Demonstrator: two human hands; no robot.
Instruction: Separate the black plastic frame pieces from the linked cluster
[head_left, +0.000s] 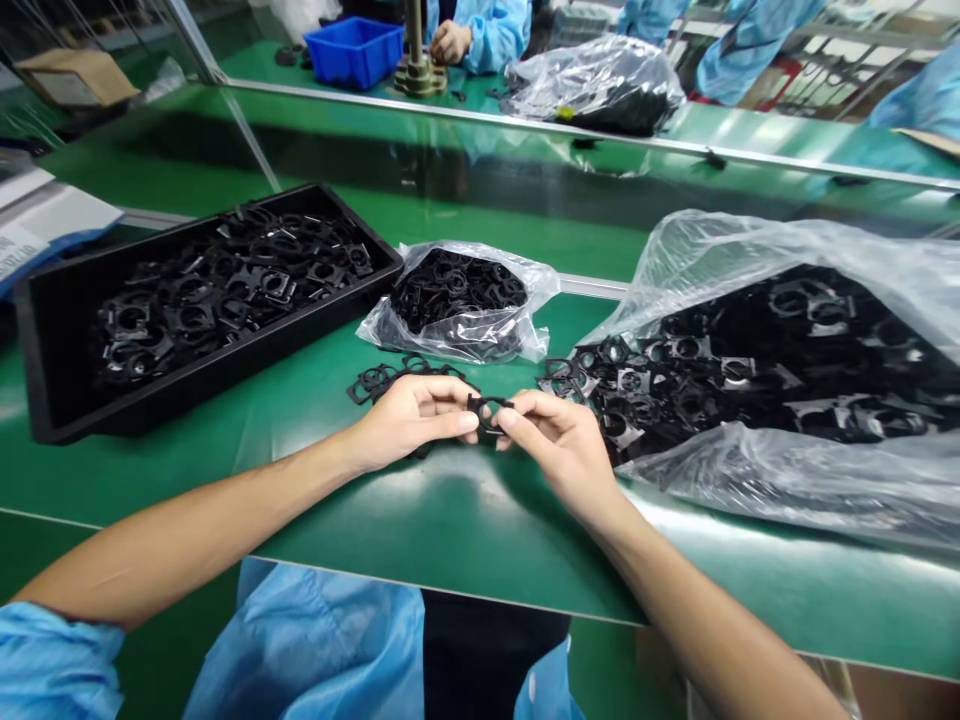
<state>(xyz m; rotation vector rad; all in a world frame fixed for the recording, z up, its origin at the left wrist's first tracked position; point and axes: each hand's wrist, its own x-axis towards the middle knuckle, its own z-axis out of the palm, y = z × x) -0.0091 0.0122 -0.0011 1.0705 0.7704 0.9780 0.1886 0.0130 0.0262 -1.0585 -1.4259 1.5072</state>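
black part in hands; similar parts in tray, two open bags.

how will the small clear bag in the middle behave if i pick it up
The small clear bag would probably be floppy, since its thin plastic looks crumpled. The black parts inside may shift or spill, as they lie loosely heaped. It seems unlikely to roll, sitting slumped and broad on the green table.

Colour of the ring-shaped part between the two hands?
Black; the ring-shaped part shows best in the head view.
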